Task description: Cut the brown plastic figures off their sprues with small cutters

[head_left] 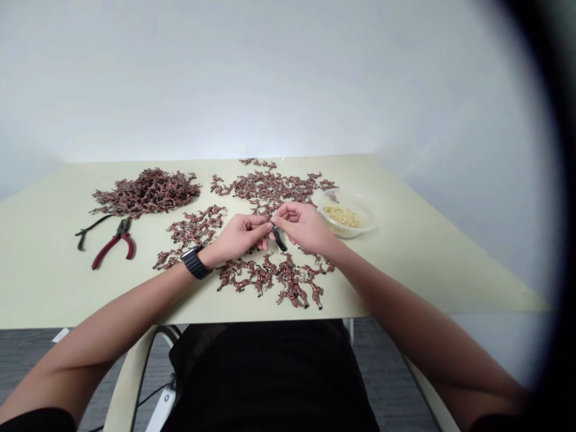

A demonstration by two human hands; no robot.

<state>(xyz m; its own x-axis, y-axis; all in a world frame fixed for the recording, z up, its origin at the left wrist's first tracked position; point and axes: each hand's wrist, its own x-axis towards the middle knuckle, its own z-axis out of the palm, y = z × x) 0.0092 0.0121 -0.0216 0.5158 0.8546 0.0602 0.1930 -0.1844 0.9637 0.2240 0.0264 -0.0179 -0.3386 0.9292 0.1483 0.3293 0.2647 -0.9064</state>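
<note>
My left hand (245, 235) and my right hand (302, 227) meet over the middle of the table, fingertips pinched together. What lies between the fingertips is too small to make out. A black-handled tool (279, 240) shows just below the fingertips, between both hands; which hand bears it is unclear. Small brown figures with black tips (292, 279) lie in front of my hands, and more (270, 187) are spread behind them. Close to the right hand stands a clear round bowl (366, 228) with small gold-coloured pieces (344, 216) in it.
A heaped pile of brown figures (150, 193) is at the back left of the pale table (427, 252). Red-handled pliers (117, 242) and a thin black tool (92, 229) lie before it. Another cluster of figures (195, 228) sits left of my hands.
</note>
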